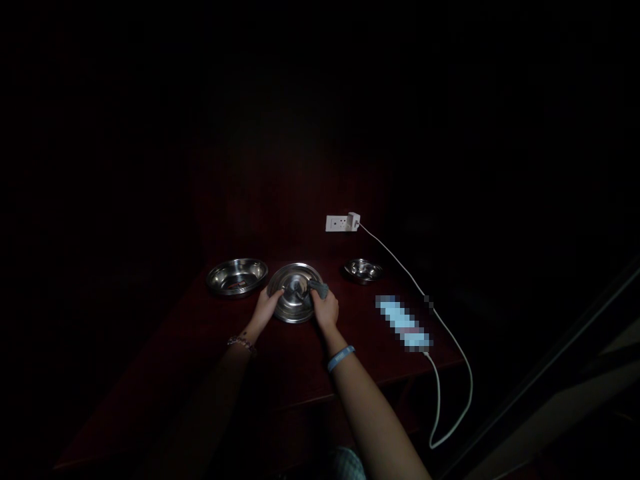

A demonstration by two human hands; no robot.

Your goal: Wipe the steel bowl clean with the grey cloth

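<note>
A shiny steel plate (295,293) lies on the dark red table (280,373), straight ahead of me. My left hand (265,308) grips the plate's left rim, fingers curled over the edge. My right hand (326,308) is closed on a small grey pad or cloth (319,288) at the plate's right rim. A bead bracelet sits on my left wrist and a blue band on my right.
A wide steel bowl (237,277) stands left of the plate and a small steel bowl (363,270) to the right. A white power strip (341,223) with a plugged charger feeds a white cable (450,333) to a phone (404,323). The surroundings are very dark.
</note>
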